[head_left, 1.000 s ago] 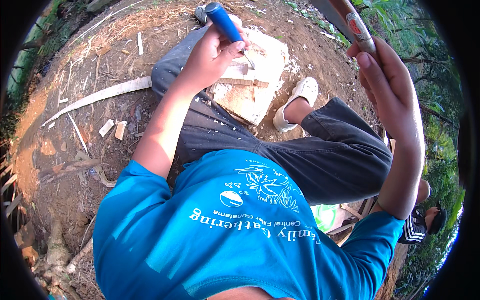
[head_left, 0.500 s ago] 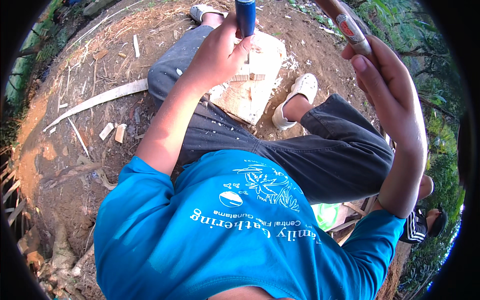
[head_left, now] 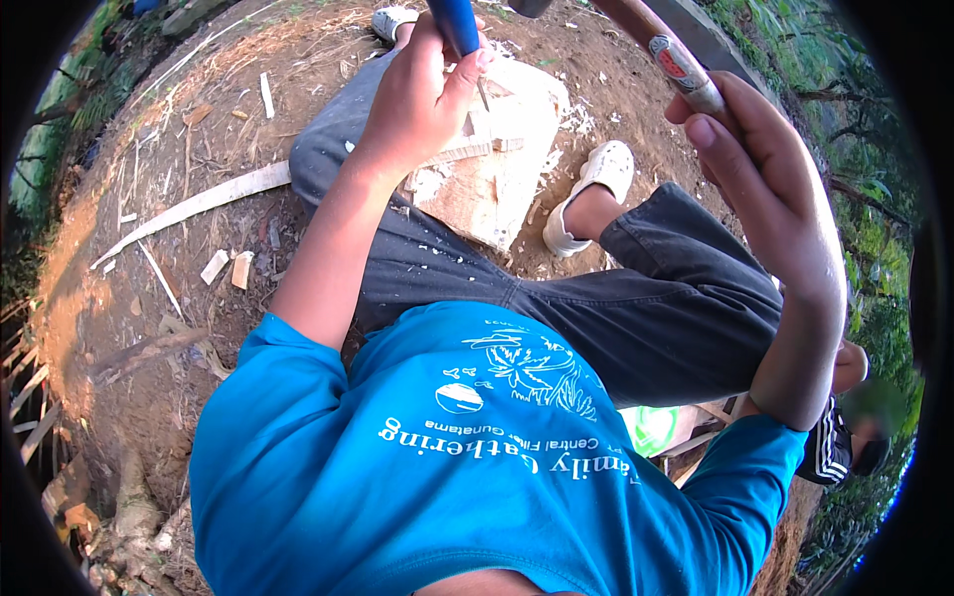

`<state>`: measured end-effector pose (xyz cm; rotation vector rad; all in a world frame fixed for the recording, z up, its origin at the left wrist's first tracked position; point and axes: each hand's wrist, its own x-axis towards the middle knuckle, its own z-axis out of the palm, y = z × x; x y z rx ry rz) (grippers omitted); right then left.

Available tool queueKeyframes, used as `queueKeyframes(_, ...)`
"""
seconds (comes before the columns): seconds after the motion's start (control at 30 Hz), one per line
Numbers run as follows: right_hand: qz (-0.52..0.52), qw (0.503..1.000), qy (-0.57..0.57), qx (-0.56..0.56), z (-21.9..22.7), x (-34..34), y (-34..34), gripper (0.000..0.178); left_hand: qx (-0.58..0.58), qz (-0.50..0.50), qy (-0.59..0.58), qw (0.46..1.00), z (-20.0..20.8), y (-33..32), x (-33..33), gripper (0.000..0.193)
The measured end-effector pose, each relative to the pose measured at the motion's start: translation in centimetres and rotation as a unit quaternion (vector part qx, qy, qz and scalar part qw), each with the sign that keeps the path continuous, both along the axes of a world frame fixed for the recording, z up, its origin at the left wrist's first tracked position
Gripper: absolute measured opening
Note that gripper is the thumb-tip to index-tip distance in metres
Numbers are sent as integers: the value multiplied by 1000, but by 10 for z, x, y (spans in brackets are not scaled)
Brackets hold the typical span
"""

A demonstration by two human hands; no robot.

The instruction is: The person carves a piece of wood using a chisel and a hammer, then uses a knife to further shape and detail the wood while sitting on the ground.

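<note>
Closed around the blue handle of a chisel (head_left: 456,25), my left hand (head_left: 412,104) is above a pale wood block (head_left: 472,204). The chisel leans, its top toward the left, and its thin blade points down at the block's cut upper face. My right hand (head_left: 760,179) grips the wooden handle of a hammer (head_left: 641,30), raised to the right of the block. Only part of the dark hammer head shows at the top edge. A narrow wood strip (head_left: 467,151) crosses the block just below the blade. Shavings lie on and around the block.
The block sits between my legs, near a white clog (head_left: 591,199) on my foot. A long curved wood strip (head_left: 199,202) and small offcuts (head_left: 241,269) lie on the dirt at left. Another person's striped dark garment (head_left: 830,442) shows at lower right, with greenery beyond.
The chisel has moved left and tilted, so its blade now shows. The hammer has shifted slightly left, bringing part of its head into view.
</note>
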<state>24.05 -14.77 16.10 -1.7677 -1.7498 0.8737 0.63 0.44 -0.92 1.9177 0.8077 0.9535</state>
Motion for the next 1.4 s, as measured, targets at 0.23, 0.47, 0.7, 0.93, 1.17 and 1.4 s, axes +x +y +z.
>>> queueKeyframes(0.23, -35, 993, 12, -111, 37, -28, 11, 26, 69, -4, 31, 997, -12, 6, 6, 45)
queueKeyframes(0.47, -30, 992, 10, -119, 40, -36, 16, 27, 33, 9, 72, 997, -4, 4, 2, 48)
queueKeyframes(0.7, -14, 994, 63, -93, 41, -33, 13, 27, 72, -13, 45, 996, -9, 9, 4, 49)
queueKeyframes(0.93, -35, 996, 24, -82, 29, -32, 14, 29, 85, -10, 54, 995, -10, 8, -1, 47)
queueKeyframes(1.17, -59, 996, 44, 49, 24, -11, 22, 28, -18, -59, -21, 998, -13, 8, 1, 28)
queueKeyframes(1.4, 36, 951, -302, 53, 49, -57, 55, 20, 75, -42, 18, 996, -17, 7, 6, 22)
